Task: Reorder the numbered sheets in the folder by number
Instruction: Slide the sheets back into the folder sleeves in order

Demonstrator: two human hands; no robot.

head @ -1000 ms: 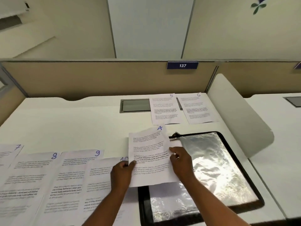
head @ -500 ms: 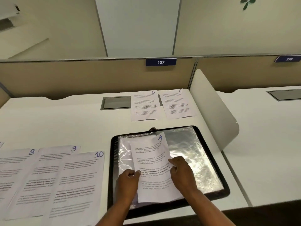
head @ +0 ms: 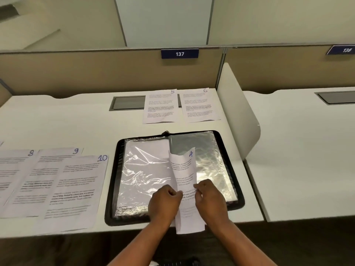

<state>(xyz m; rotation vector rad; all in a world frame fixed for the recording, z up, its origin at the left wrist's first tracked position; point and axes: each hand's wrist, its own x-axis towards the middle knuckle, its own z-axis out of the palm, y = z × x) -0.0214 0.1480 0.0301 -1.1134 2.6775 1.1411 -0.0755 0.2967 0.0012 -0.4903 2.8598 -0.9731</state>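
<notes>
Pinching the left edge of sheet 4 (head: 184,169) with the curled left hand (head: 165,205), and the right edge with the curled right hand (head: 211,202). Holding it lifted and bowed above the middle of the open black folder (head: 113,189), with its top edge curled over and its lower end reaching past the folder's near rim.

Inside the folder, shiny plastic sleeves (head: 146,169), with a white page showing under the left one.

Beyond the folder, flat on the counter (head: 57,123), sheet 5 (head: 160,106), and just right of it sheet 6 (head: 199,105), with sheet 5 partly over a grey hatch (head: 126,102).

Left of the folder, an overlapping row of sheet 8 (head: 15,179), sheet 9 (head: 48,166) and sheet 10 (head: 76,189), with sheet 10 on top and closest to the folder.

Right of the folder, a white curved divider (head: 236,112). On the far partition (head: 76,73), a blue plate (head: 179,54) reading 137.
</notes>
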